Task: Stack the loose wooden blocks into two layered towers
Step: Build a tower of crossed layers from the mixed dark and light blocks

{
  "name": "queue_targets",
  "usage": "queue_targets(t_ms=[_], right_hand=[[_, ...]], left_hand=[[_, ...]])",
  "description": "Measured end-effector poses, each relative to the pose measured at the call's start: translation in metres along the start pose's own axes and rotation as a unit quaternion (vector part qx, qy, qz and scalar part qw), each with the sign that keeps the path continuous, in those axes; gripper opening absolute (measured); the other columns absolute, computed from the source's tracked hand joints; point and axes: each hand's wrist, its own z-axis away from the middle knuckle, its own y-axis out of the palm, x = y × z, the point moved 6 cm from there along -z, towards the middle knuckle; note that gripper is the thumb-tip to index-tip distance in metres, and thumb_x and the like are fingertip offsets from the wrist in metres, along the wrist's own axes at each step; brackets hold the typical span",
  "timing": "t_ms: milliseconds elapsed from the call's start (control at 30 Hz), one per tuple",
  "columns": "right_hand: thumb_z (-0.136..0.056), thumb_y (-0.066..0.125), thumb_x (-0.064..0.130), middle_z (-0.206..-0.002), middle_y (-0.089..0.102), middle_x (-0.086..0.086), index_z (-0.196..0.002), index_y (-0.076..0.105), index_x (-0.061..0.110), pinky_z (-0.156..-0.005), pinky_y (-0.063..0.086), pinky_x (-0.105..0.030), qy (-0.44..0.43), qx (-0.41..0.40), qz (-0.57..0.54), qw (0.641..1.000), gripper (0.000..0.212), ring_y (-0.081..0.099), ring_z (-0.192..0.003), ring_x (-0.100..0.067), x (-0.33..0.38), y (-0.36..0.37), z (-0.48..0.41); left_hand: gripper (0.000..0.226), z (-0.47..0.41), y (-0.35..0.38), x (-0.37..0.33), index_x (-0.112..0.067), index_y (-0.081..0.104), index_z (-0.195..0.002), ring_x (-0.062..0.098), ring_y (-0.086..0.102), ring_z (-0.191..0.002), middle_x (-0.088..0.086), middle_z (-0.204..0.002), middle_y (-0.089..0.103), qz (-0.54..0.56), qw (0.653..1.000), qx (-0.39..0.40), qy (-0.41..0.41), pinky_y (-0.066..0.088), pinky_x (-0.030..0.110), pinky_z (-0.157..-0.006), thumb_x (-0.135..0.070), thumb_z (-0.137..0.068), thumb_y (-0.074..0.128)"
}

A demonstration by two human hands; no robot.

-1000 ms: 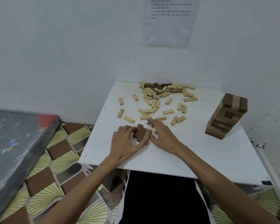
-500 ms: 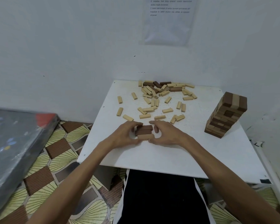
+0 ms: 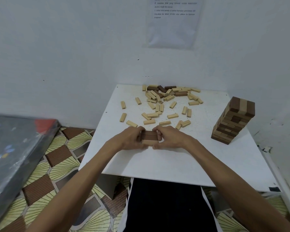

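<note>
Wooden three-block layer [image 3: 149, 138] on bench [image 3: 174, 161], long axis left-right, between left hand [image 3: 130, 139] and right hand [image 3: 170, 138]; both grips pinching its ends; loose blocks [image 3: 149, 121] beyond.

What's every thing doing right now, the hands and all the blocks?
left hand: fingers curled against the left end of the new block row
right hand: fingers curled against its right end
new block row: three blocks flat side by side on the table, held between both hands
finished tower: standing on the table's right side, no hand on it
loose blocks: scattered, some heaped at the far edge
</note>
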Motion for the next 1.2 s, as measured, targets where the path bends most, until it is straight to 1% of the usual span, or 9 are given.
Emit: queue_targets(t_ms=[167,267,400,467,567,700,900,1033,1200], right_hand=[[-0.078,0.087,0.042,-0.101,0.063,0.006,-0.140,0.052,0.018,-0.077,0.047,-0.028,0.017,0.008,0.001,1.000,0.075,0.056,-0.088,-0.008,0.001,-0.006,-0.004],[-0.077,0.086,0.043,-0.098,0.066,0.007,-0.142,0.050,0.018,-0.082,0.050,-0.032,0.027,0.018,0.008,0.999,0.078,0.057,-0.090,-0.009,0.000,-0.005,-0.004],[-0.080,0.084,0.042,-0.094,0.066,0.010,-0.144,0.047,0.018,-0.086,0.052,-0.037,0.032,0.024,0.015,0.999,0.078,0.059,-0.092,-0.009,-0.001,-0.004,-0.004],[-0.081,0.084,0.041,-0.093,0.065,0.009,-0.144,0.047,0.018,-0.086,0.052,-0.036,0.032,0.029,0.019,0.999,0.076,0.060,-0.093,-0.011,0.000,-0.003,-0.004],[-0.083,0.082,0.042,-0.097,0.064,0.008,-0.143,0.047,0.019,-0.084,0.052,-0.035,0.032,0.034,0.028,0.998,0.074,0.059,-0.095,-0.013,0.000,-0.003,-0.005],[-0.081,0.083,0.043,-0.098,0.063,0.006,-0.137,0.052,0.020,-0.088,0.053,-0.042,0.034,0.035,0.044,0.998,0.068,0.059,-0.097,-0.015,0.001,-0.004,-0.007],[-0.080,0.082,0.046,-0.105,0.056,0.004,-0.125,0.053,0.023,-0.080,0.051,-0.036,0.022,0.038,0.076,0.996,0.059,0.055,-0.094,-0.015,0.002,-0.006,-0.008],[-0.082,0.080,0.047,-0.107,0.057,0.003,-0.124,0.053,0.021,-0.082,0.053,-0.038,0.017,0.043,0.096,0.994,0.056,0.056,-0.096,-0.016,0.003,-0.006,-0.008],[-0.082,0.082,0.045,-0.106,0.059,0.003,-0.129,0.054,0.020,-0.086,0.053,-0.039,0.014,0.039,0.063,0.997,0.060,0.057,-0.096,-0.016,0.001,-0.006,-0.006]], left_hand=[[0.069,-0.001,0.000,-0.001,-0.016,0.049,-0.139,0.017,0.057,-0.089,0.001,-0.106,0.060,0.005,1.000,0.014,0.004,0.048,0.029,-0.076,-0.049,-0.085,0.078],[0.068,-0.001,-0.005,0.000,-0.017,0.055,-0.133,0.011,0.056,-0.084,-0.002,-0.103,0.062,0.029,1.000,0.000,0.001,0.045,0.023,-0.071,-0.048,-0.080,0.083],[0.066,-0.002,-0.007,-0.003,-0.018,0.058,-0.128,0.012,0.057,-0.085,-0.003,-0.101,0.061,0.047,0.999,0.005,-0.009,0.047,0.026,-0.073,-0.047,-0.076,0.087],[0.065,-0.003,-0.006,-0.003,-0.017,0.057,-0.127,0.012,0.056,-0.084,-0.004,-0.099,0.060,0.041,0.999,0.013,-0.015,0.046,0.026,-0.071,-0.047,-0.077,0.086],[0.065,-0.003,-0.005,-0.005,-0.017,0.055,-0.128,0.015,0.059,-0.087,-0.001,-0.101,0.060,0.014,0.999,0.026,-0.027,0.050,0.030,-0.075,-0.049,-0.079,0.084],[0.060,-0.004,-0.005,-0.012,-0.015,0.054,-0.125,0.021,0.058,-0.091,0.002,-0.104,0.057,-0.045,0.997,0.042,-0.037,0.050,0.034,-0.076,-0.050,-0.083,0.079],[0.062,-0.003,-0.005,-0.012,-0.014,0.053,-0.124,0.022,0.059,-0.094,0.004,-0.108,0.059,-0.034,0.997,0.049,-0.042,0.053,0.039,-0.083,-0.049,-0.081,0.081],[0.063,0.000,-0.004,-0.010,-0.015,0.050,-0.127,0.019,0.057,-0.093,0.001,-0.107,0.057,-0.002,0.998,0.057,-0.036,0.051,0.037,-0.084,-0.047,-0.083,0.081],[0.061,0.000,-0.003,-0.009,-0.014,0.048,-0.129,0.018,0.056,-0.092,0.002,-0.109,0.058,-0.005,0.997,0.071,-0.032,0.049,0.033,-0.080,-0.045,-0.086,0.079]])
